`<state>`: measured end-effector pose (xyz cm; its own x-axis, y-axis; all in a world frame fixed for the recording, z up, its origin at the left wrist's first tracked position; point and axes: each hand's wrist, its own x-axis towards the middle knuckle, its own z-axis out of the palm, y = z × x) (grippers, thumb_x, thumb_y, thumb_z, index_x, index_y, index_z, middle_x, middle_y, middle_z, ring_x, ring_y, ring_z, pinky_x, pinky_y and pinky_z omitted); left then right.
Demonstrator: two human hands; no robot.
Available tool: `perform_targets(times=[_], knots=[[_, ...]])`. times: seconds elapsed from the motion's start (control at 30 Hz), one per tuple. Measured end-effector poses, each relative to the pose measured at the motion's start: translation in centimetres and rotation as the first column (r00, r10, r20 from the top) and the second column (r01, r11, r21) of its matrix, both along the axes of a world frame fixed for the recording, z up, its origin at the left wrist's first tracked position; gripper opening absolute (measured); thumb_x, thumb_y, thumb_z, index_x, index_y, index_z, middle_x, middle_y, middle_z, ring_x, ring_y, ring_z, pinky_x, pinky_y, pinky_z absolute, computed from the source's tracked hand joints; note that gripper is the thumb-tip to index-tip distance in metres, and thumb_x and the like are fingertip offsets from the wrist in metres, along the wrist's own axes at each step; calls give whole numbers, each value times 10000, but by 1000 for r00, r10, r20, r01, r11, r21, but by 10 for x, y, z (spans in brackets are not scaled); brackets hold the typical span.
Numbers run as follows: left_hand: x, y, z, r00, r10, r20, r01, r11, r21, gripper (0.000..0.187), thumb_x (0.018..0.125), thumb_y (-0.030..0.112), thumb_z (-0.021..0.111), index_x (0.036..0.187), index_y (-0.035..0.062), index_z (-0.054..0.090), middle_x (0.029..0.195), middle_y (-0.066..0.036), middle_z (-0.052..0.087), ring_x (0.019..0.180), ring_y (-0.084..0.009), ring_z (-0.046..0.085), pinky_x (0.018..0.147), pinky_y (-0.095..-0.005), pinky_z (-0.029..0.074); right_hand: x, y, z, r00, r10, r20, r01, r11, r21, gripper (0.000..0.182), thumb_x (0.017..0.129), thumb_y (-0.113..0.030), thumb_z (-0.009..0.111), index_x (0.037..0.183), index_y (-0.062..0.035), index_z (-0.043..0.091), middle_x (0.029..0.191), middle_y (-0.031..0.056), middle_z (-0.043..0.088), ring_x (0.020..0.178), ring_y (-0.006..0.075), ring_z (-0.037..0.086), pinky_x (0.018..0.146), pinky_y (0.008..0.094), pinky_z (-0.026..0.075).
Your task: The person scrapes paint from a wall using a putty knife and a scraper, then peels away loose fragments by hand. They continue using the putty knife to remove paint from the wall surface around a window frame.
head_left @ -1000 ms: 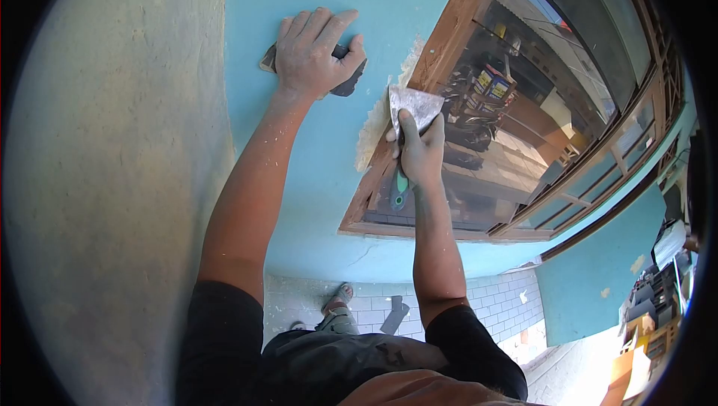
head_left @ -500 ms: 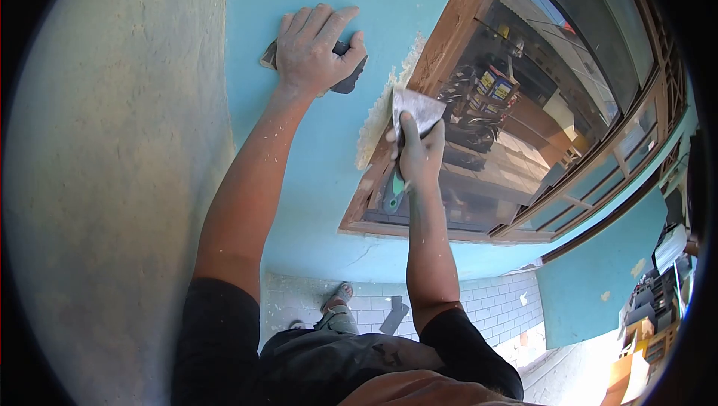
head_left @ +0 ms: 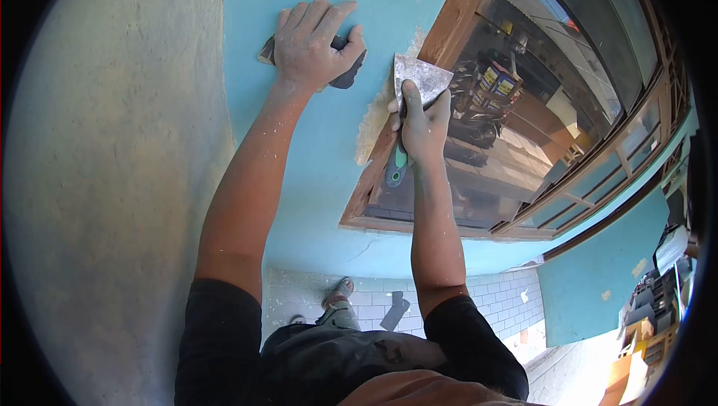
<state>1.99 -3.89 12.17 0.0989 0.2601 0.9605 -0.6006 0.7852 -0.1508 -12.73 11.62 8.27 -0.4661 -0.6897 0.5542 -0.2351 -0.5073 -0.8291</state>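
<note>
Scraper (head_left: 422,77) sits higher in head view than ½ s ago: R hand (head_left: 425,133) has moved it up along the wood frame (head_left: 455,23) of the window (head_left: 486,182), & the blade, blurred last time, now shows sharper. R fingers grasp it, thumb laid on the blade, green/grey handle sticking out below the palm. Blade overlaps the frame & the edge of a bare patch (head_left: 372,133) where blue paint is gone; whether it touches either, can't tell. L hand (head_left: 308,47) approx. same spot as prev.: fingers spread over a dark block (head_left: 348,73), gripping it against the blue wall (head_left: 299,182), to the left of the scraper. Dust on both hands, white specks on forearms. Below, unchanged: tiled floor (head_left: 374,297) w/ a dark flat piece (head_left: 394,311) lying near the person's foot (head_left: 342,288). Bottom R: boxes (head_left: 627,376), stuff behind too small to ID. Far L: grey wall (head_left: 120,182), same as prev.
</note>
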Motion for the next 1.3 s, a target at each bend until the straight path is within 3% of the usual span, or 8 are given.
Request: perform_targets(times=[0.17,0.33,0.5,0.7,0.87,1.0,1.23,1.3], knots=[[-1,-2,3,1000,-4,-20,3,999,-36,302,766,256,739,1049,157,706,837,0,612,756,-207,578,697,-370,409,-5,1,-63,1000,16,17,-16,999,-30,341,1029,-191,634,1172,6,394,732,82,644,503,105,580,418,229,454],[-1,1,2,1000,14,-10,-14,1000,-5,325,753,238,750,1066,156,715,833,-9,624,749,-214,585,703,-367,405,2,4,9,1000,-3,-20,4,1000,17,303,1031,-199,628,1086,-27,385,735,88,642,485,105,569,422,234,461],[1,0,3,1000,-20,-8,20,1000,-12,324,751,232,750,1064,156,713,829,-10,618,752,-215,584,704,-369,403,2,9,-61,1000,-13,-20,14,998,66,315,1033,-152,612,1170,5,376,753,107,642,492,117,583,412,250,464],[0,1,3,1000,18,-9,-18,1000,-18,326,754,239,750,1067,156,714,830,-7,613,759,-215,580,712,-367,404,-3,-2,-12,998,-48,-39,48,999,-18,326,1034,-212,627,1125,-8,390,731,80,643,478,101,554,407,241,432],[-1,-3,3,1000,8,-17,-8,999,-45,329,753,237,752,1070,160,716,825,-4,609,752,-211,573,709,-368,402,0,4,-81,1000,4,-4,-4,999,44,332,1044,-212,613,1139,-5,371,752,81,635,523,101,590,417,243,449],[-2,-2,1,1000,18,-2,-18,999,-31,334,749,239,757,1072,162,718,826,-2,613,756,-204,576,710,-367,403,5,10,-59,999,38,-17,-35,985,169,339,1040,-228,628,1121,-12,380,762,91,635,562,108,615,436,242,463],[-2,-6,2,999,41,-19,-42,997,-60,330,753,242,763,1070,164,723,828,2,620,755,-195,574,713,-372,401,15,8,-88,997,47,60,-50,997,50,347,1032,-242,642,1092,-26,378,719,81,628,439,100,531,382,255,418],[-2,-7,3,999,31,-22,-33,997,-73,328,754,241,764,1070,163,724,828,2,620,756,-196,574,713,-374,400,10,9,-82,999,33,44,-38,992,122,335,1035,-236,635,1091,-28,379,720,84,630,442,103,534,384,254,416]])
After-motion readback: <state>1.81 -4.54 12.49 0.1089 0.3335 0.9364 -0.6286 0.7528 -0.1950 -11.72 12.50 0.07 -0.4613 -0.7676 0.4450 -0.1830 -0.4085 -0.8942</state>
